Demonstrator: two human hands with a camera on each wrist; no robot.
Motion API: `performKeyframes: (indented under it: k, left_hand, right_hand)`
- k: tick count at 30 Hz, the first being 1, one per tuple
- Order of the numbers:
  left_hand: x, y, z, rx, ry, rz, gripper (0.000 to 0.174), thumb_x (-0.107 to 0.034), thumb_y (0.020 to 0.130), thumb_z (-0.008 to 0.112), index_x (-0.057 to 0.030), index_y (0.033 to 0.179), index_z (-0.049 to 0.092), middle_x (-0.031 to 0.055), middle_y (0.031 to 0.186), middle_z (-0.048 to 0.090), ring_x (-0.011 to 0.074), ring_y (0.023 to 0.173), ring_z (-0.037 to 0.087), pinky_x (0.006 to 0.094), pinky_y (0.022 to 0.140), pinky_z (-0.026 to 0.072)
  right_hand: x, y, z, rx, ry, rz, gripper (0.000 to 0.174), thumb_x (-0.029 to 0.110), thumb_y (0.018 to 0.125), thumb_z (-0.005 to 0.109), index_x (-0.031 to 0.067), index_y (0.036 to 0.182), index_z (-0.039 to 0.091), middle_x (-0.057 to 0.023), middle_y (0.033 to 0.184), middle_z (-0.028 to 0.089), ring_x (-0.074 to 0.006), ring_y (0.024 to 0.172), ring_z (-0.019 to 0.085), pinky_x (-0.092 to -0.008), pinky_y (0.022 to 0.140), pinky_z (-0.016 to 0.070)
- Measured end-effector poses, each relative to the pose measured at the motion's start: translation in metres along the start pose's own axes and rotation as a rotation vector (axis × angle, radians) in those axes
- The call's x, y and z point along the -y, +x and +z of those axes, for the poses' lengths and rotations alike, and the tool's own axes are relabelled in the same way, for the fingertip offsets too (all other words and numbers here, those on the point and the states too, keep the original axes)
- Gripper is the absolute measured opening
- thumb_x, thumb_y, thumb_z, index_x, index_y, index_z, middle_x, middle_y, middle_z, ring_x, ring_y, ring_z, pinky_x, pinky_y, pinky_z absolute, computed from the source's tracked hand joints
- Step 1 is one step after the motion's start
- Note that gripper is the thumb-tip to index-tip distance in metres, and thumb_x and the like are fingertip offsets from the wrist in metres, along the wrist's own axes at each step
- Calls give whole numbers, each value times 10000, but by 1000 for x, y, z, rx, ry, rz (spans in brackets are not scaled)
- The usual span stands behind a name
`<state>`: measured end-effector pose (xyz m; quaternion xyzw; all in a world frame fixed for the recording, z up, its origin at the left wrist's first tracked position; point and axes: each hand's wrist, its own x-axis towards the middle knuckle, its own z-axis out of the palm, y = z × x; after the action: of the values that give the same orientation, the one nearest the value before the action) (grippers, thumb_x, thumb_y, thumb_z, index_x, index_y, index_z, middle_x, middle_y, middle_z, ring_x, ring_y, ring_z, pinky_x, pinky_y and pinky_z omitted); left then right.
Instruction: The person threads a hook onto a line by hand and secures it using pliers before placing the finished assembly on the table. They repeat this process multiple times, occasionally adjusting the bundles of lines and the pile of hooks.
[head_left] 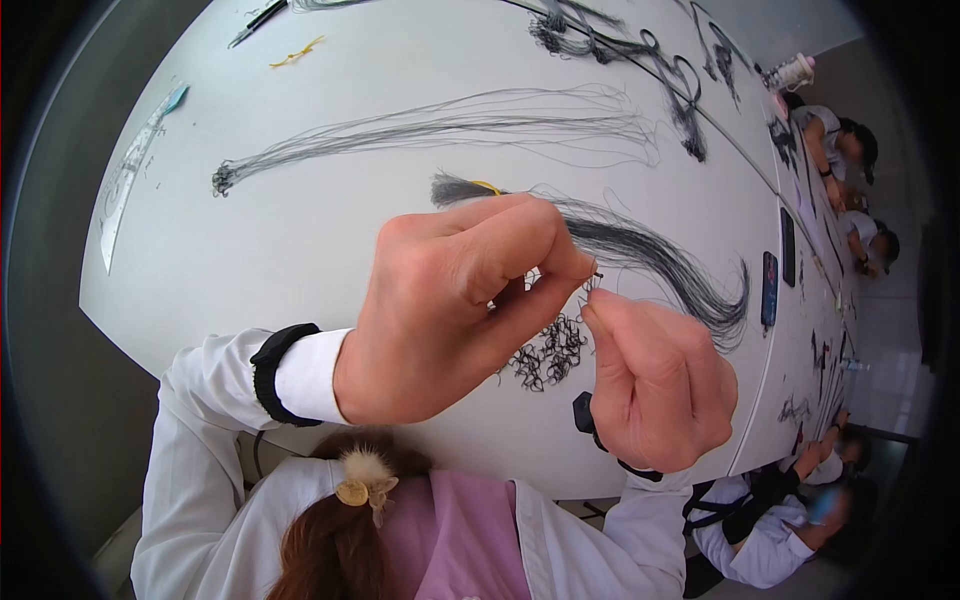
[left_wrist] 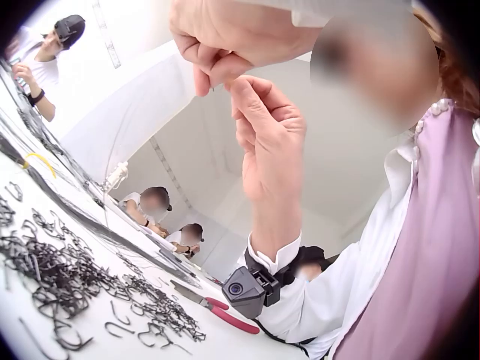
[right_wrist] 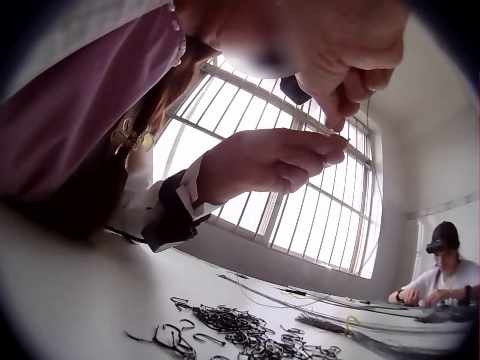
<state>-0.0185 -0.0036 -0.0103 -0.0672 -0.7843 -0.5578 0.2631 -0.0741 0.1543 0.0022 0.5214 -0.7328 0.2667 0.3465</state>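
My left hand (head_left: 447, 300) pinches a small dark fish hook (head_left: 598, 274) between thumb and forefinger, mostly hidden by the fingertips. Right against those fingertips, my right hand (head_left: 665, 375) pinches a thin line (right_wrist: 368, 112), which trails down from the fingers in the right wrist view. Both hands are raised over the table. Beneath them lies a pile of black fish hooks (head_left: 548, 355). Beyond the hands stretches a thick bundle of dark lines (head_left: 660, 250), bound near one end with a yellow tie (head_left: 486, 187).
A looser bundle of lines (head_left: 400, 130) with hooks clustered at one end lies farther back. Red-handled pliers (left_wrist: 234, 320) rest beside the pile. A ruler (head_left: 135, 185), a pen (head_left: 258, 24) and a phone (head_left: 769, 288) lie about. Other people sit along the tables.
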Motion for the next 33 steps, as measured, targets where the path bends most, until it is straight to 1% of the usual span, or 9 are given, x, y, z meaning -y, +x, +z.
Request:
performKeyframes:
  k: [2, 9, 11, 12, 14, 18, 21, 26, 33]
  left_hand:
    - [1, 0, 2, 3, 6, 74, 101, 94, 707, 657, 23, 744, 596, 37, 641, 552, 63, 505, 493, 193, 431, 357]
    - [0, -1, 2, 33, -26, 40, 106, 92, 706, 657, 13, 746, 598, 33, 649, 553, 78, 507, 500, 209, 438, 371]
    - [-1, 0, 0, 75, -11, 45, 106, 78, 713, 667, 8, 745, 594, 33, 645, 550, 77, 505, 500, 211, 445, 372]
    - [-1, -1, 0, 75, -11, 46, 106, 78, 713, 667, 8, 745, 594, 33, 645, 550, 77, 505, 500, 211, 445, 372]
    - [0, -1, 1, 71, -19, 36, 112, 62, 721, 678, 7, 732, 580, 36, 641, 551, 77, 503, 498, 211, 449, 368]
    - [-2, -1, 2, 71, -31, 22, 130, 52, 726, 684, 3, 714, 564, 35, 626, 550, 79, 501, 498, 211, 450, 368]
    - [-4, -1, 1, 69, -23, 24, 147, 46, 726, 689, 0, 699, 552, 32, 607, 547, 82, 500, 499, 216, 454, 372]
    - [-1, -1, 2, 59, -64, 32, 142, 45, 723, 691, -4, 701, 560, 33, 604, 549, 81, 496, 492, 223, 455, 367]
    - [-2, -1, -2, 88, -70, -13, 100, 74, 748, 653, 8, 728, 581, 19, 621, 549, 45, 492, 467, 201, 437, 346]
  right_hand:
    - [-3, 1, -2, -41, -24, -30, 317, -9, 506, 642, 15, 820, 687, -31, 683, 564, -86, 431, 406, -189, 337, 297]
    - [-7, 6, -3, -83, 8, 32, 317, 11, 518, 673, 17, 834, 694, -33, 662, 553, -97, 449, 452, -192, 360, 348]
    - [-3, 10, -11, 56, 61, 150, 222, -56, 669, 729, -15, 878, 667, -93, 739, 626, -167, 608, 596, -240, 515, 478]
    - [-6, 9, -7, 56, 61, 149, 222, -56, 669, 729, -15, 878, 667, -93, 739, 626, -167, 608, 596, -240, 515, 478]
    - [-12, 6, 2, -111, 41, 82, 291, -31, 561, 741, 10, 845, 691, -48, 664, 562, -135, 522, 562, -227, 403, 428]
    - [-15, 7, -2, -64, 108, 125, 248, -41, 608, 747, 12, 843, 688, -48, 667, 571, -138, 535, 576, -237, 428, 449]
    - [-13, 8, -4, 29, 148, 266, 190, -34, 655, 739, 18, 829, 684, -48, 667, 577, -126, 524, 564, -217, 434, 426]
    - [-23, 7, 0, 146, 447, 542, 104, -44, 702, 707, 8, 782, 668, -7, 645, 561, -20, 466, 405, -167, 419, 270]
    - [-20, 2, 10, 228, 1009, 965, 55, -46, 748, 677, 3, 754, 653, 25, 650, 546, 17, 480, 342, -161, 424, 226]
